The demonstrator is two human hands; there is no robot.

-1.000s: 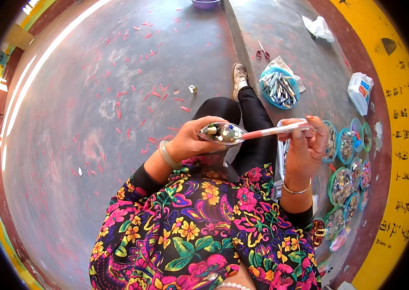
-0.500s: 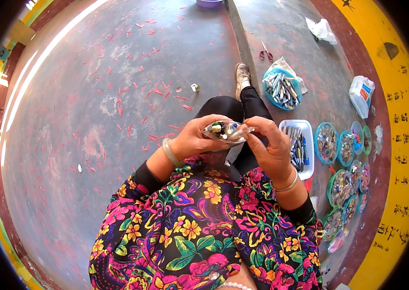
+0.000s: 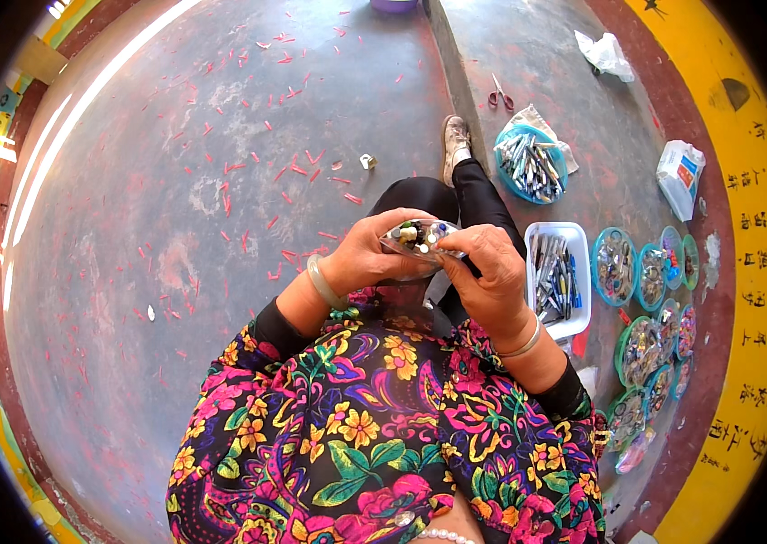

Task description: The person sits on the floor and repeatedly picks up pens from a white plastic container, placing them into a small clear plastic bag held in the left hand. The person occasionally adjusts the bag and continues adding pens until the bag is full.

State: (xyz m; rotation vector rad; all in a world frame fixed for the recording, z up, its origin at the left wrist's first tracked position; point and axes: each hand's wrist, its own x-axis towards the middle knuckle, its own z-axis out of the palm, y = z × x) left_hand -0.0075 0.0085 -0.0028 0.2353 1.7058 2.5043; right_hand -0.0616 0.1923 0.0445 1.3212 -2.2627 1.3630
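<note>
Because it is a shallow clear plastic packet (image 3: 419, 240) filled with small pen-like pieces, the thing in hand looks light, thin-walled and a little slippery, likely to flex or spill if squeezed in the middle; its two ends are the safest places to take hold. It sits in front of the person's chest, above the lap, between both hands.

Nearest, the forearms come up out of flowered sleeves, each wrist wearing a bangle, elbows bent and tucked in. The left hand (image 3: 367, 257) curls under and around the packet's left end, fingers closed on it. The right hand (image 3: 490, 272) grips the right end from above, thumb and fingers pinched on the rim, knuckles turned upward.

Just to the right on the floor stands a white rectangular tray (image 3: 557, 279) of pens, with a row of round lidded packs (image 3: 648, 299) beyond it at the right. Farther off lie a blue bowl (image 3: 531, 165) of metal parts, red-handled scissors (image 3: 501, 92), and red scraps (image 3: 284, 172) scattered over the grey floor (image 3: 130, 272).
</note>
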